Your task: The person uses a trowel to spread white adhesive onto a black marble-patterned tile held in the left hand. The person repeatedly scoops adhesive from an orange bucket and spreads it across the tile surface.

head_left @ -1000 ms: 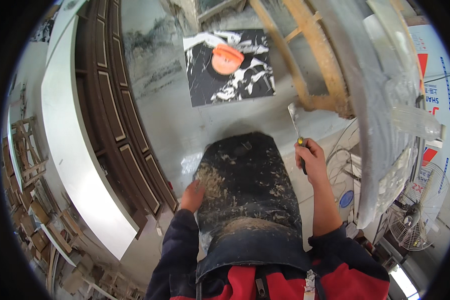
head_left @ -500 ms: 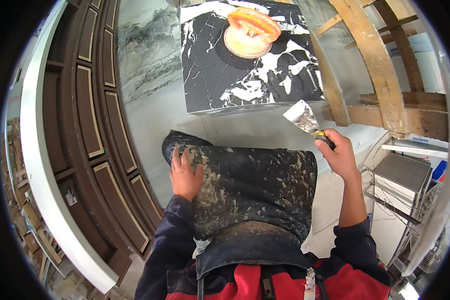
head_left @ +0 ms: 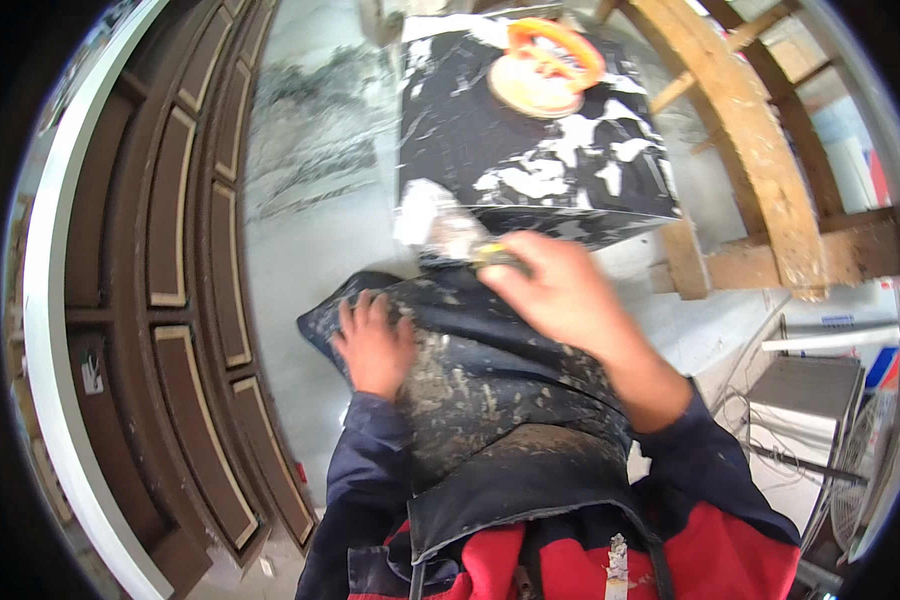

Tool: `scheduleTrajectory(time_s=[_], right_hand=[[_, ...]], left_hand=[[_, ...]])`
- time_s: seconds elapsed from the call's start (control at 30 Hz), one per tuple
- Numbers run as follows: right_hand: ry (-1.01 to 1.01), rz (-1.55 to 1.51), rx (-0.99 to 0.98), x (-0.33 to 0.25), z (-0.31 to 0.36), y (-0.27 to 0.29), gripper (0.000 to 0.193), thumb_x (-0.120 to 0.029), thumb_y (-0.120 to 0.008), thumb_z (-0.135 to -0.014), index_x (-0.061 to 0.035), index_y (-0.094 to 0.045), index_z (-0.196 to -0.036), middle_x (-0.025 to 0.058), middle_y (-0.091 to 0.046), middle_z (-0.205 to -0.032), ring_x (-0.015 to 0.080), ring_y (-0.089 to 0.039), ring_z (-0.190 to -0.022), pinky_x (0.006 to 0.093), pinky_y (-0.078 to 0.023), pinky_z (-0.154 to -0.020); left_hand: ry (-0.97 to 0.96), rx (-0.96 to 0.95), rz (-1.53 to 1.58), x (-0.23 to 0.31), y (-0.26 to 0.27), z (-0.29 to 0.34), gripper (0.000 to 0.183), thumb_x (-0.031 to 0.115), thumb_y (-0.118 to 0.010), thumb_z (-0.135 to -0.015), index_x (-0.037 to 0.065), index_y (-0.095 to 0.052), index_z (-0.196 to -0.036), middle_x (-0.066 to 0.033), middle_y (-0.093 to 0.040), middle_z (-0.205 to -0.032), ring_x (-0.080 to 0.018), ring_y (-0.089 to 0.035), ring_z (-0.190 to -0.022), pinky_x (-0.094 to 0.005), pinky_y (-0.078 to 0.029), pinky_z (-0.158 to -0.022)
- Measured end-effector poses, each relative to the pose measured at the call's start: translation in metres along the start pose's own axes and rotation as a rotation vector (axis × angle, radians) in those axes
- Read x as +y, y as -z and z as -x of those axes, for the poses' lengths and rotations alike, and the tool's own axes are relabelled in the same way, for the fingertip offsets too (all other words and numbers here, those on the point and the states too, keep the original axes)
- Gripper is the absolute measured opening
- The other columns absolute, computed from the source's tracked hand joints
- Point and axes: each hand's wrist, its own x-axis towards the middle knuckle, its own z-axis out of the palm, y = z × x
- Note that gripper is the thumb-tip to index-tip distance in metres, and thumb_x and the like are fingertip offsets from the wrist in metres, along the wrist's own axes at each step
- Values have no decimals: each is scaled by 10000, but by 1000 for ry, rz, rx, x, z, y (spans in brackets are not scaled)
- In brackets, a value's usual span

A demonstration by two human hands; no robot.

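Note:
My right hand (head_left: 550,285) grips the dark handle of a putty knife (head_left: 450,232). Its broad metal blade, smeared by motion, points up and left, close to the near left corner of a box-shaped block (head_left: 460,130) faced in black and white marble pattern. Whether the blade touches the block I cannot tell. My left hand (head_left: 374,345) rests with fingers spread on the stained dark apron (head_left: 470,380) over my lap. On top of the block stands an orange suction cup lifter (head_left: 545,72) with a round base.
Brown panelled cabinet doors (head_left: 175,205) with a white edge strip run along the left. Rough wooden beams (head_left: 730,110) form a frame at the right. Below it are a grey-topped cabinet (head_left: 805,388), loose cables and a fan (head_left: 855,480). A landscape-patterned slab (head_left: 315,150) lies behind.
My right hand has swung left with the putty knife, from beside the block's right corner to its near left corner. My left hand stays on the apron. The view has shifted slightly.

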Motion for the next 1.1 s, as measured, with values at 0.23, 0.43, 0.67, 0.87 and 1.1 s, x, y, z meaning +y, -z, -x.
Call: scheduleTrajectory(time_s=[0.23, 0.43, 0.67, 0.87, 1.1], right_hand=[[-102, -562, -155, -30, 36, 2, 301, -292, -706, -1007, 3, -655, -1037, 90, -683, -775, 193, -680, -606, 367, -517, -558], [-323, -881, 265, 68, 139, 58, 276, -213, -732, -1013, -31, -682, -1213, 25, -707, -884, 66, -638, -659, 229, -499, -566], [-225, -392, 590, 146, 181, 89, 311, -182, -758, -978, 2, -713, -1224, 113, -765, -1020, 154, -705, -915, 323, -553, -844], [-77, -143, 561, 175, 157, 133, 316, -143, -769, -956, 10, -710, -1227, 155, -765, -1064, 228, -712, -906, 337, -557, -840], [-81, -160, 513, 191, 146, 139, 302, -103, -768, -946, 24, -714, -1215, 92, -743, -974, 131, -644, -841, 299, -530, -783]], left_hand=[[7, 83, 82, -28, 4, 2, 465, 291, -685, -966, 81, -652, -1380, -118, -600, -1509, -408, -444, -1478, -593, -343, -1185], [-174, 159, 197, -21, 33, 37, 372, 142, -694, -954, -38, -678, -1279, -253, -672, -1341, -433, -603, -1280, -486, -454, -1132], [-362, 35, 179, 49, 55, 44, 387, 126, -687, -955, -8, -667, -1318, -233, -653, -1370, -426, -595, -1290, -482, -453, -1132], [-413, 2, 126, 72, 38, 51, 410, 130, -697, -940, 8, -660, -1329, -226, -646, -1390, -427, -584, -1302, -487, -446, -1140], [-399, -19, 125, 69, 28, 82, 417, 100, -704, -906, 0, -666, -1309, -223, -652, -1379, -430, -574, -1319, -497, -433, -1158]])
